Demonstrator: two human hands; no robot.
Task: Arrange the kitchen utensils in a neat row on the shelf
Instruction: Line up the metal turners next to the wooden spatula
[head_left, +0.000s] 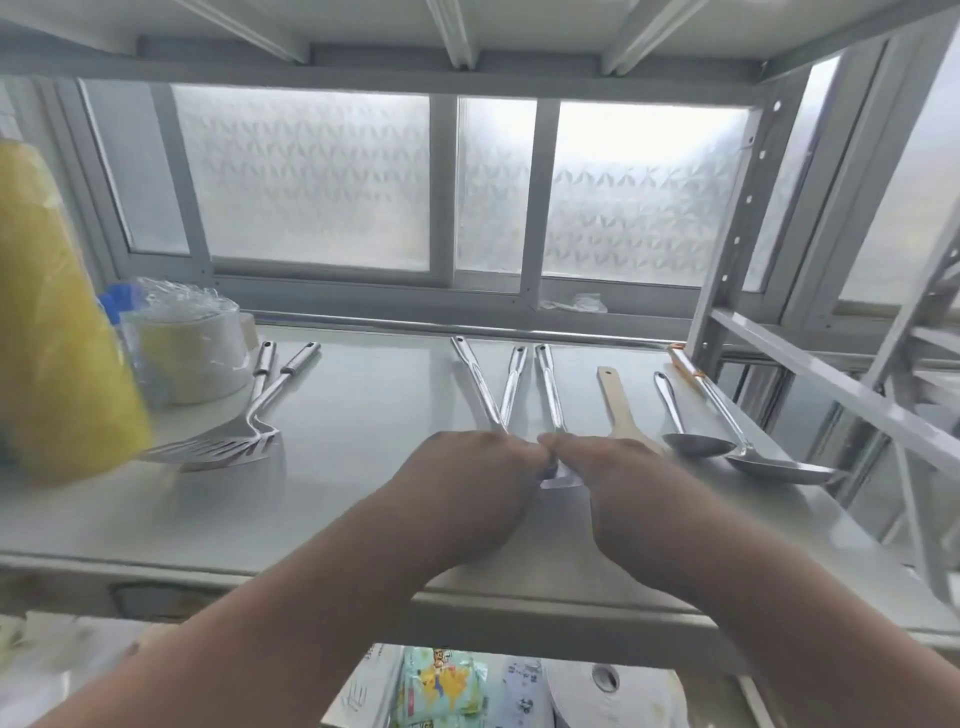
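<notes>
One view only, from a camera worn on the person's head, wide-angle, so straight lines bend toward the edges. It faces forward and slightly down into a metal rack, close to the shelf (156, 530), whose front edge crosses the lower third. Both forearms enter from the bottom and reach away from the lens. The frosted window (322, 176) fills the background straight ahead, the underside of the upper shelf (363, 26) runs along the top
</notes>
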